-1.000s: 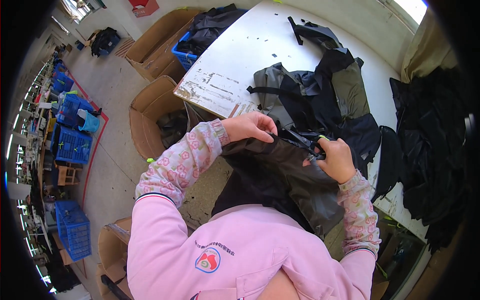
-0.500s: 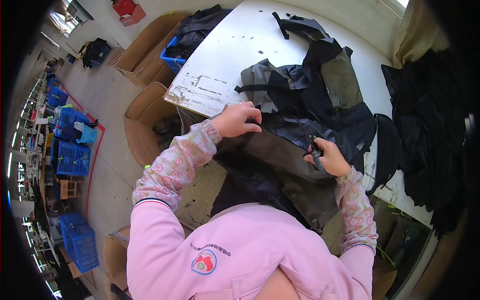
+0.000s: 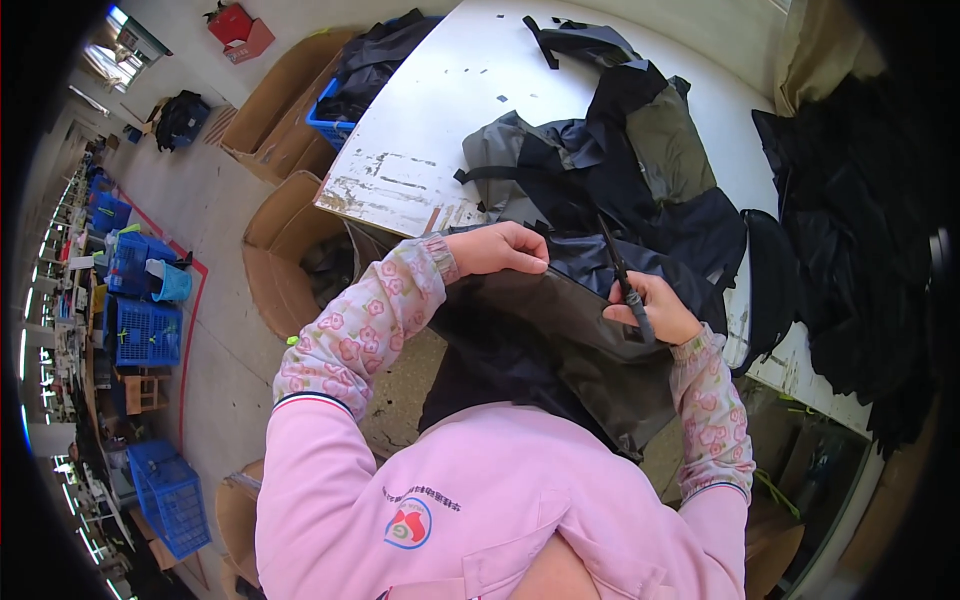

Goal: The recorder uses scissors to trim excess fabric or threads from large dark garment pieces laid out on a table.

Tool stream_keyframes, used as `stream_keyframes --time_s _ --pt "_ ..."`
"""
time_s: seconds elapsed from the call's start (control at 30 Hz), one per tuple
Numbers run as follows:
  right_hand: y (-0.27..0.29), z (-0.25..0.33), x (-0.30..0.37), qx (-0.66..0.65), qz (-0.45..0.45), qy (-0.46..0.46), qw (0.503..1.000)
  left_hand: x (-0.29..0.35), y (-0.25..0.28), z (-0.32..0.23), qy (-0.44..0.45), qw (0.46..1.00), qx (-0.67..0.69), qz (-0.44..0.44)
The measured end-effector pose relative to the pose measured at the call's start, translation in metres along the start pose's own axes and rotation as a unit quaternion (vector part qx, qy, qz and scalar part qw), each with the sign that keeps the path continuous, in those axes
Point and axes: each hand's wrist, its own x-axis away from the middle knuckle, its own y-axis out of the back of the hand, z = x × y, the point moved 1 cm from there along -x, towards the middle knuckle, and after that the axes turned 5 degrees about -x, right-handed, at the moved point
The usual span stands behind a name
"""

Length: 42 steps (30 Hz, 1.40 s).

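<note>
- Your left hand [image 3: 500, 248] pinches the upper edge of the dark brown cloth [image 3: 590, 325], thumb and fingertips together on it.
- Your right hand [image 3: 662, 312] is closed around the handles of the black scissors [image 3: 618, 262]; you cannot tell from here whether its fingers also touch the cloth.
- The cloth hangs in front of your body, at the near side of the white table [image 3: 400, 130], its edge slanting down rightward from your left pinch.
- The scissors' long axis points away from you, slightly left, across that edge's line; your right hand is nearer the blades.
</note>
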Motion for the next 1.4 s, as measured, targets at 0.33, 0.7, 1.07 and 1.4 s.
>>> stream_keyframes --time_s 0.33,0.7,1.07,1.4 --pt "0.005 -0.006 0.007 0.164 -0.049 0.122 0.978 0.004 -0.006 -0.004 0.004 1.000 0.007 0.024" --pt "0.034 0.017 0.024 0.476 -0.035 0.157 0.865 0.012 -0.004 -0.003 -0.023 0.999 0.039 -0.010" --pt "0.046 0.015 0.033 0.486 -0.011 0.107 0.868 0.017 -0.003 -0.003 -0.022 0.998 0.026 -0.048" --pt "0.043 0.010 0.032 0.463 -0.018 0.129 0.877 0.017 -0.003 -0.001 -0.017 0.996 0.062 -0.056"
